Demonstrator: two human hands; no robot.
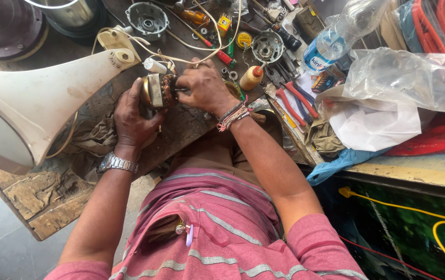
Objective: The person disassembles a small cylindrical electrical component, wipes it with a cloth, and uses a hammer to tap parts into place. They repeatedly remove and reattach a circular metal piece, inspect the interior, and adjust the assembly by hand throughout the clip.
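Left hand (132, 116) clamped around small motor (158, 91) over worktop (51, 199). Right hand (204, 85) closed on motor's front end. White horn (41, 98) just left. Red pliers (295, 101), glue bottle (251, 78), wires (202, 44) crowd right side.

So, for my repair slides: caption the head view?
Both hands grip a small motor over a cluttered workbench.

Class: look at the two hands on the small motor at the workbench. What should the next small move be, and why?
Probably keep the left hand steady around the motor while the right hand makes a small turn at its copper-wound side. The right fingers are pinched there, though what they pinch is hidden, and white wires trail close above, so only a short move looks safe.
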